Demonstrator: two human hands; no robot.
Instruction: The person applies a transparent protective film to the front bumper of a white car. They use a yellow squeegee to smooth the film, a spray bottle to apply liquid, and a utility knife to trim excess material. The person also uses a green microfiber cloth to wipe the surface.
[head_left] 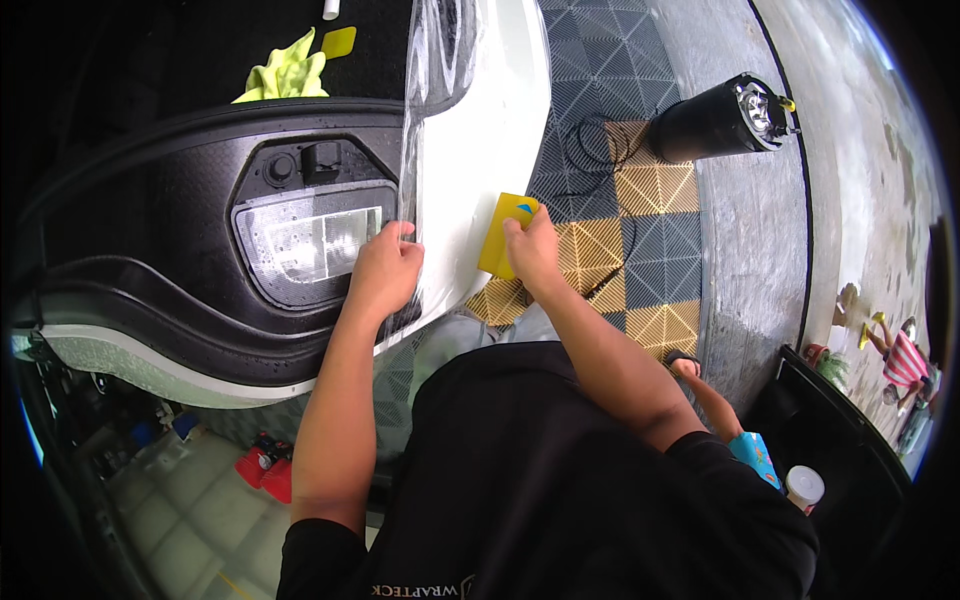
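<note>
While your right hand (532, 250) is gripping a flat yellow squeegee (497, 240) at the outer edge of the white panel (490, 130), your left hand (388, 268) is resting, fingers curled, at the clear film (409, 170); whether it is pinching that film, I cannot tell. The film is running between the white panel and the dark trim (170, 235), just right of the lamp (320, 245).

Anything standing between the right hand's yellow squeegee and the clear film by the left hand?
Nothing visible: only the white panel's surface lies between the yellow squeegee in the right hand and the clear film by the left hand.
</note>
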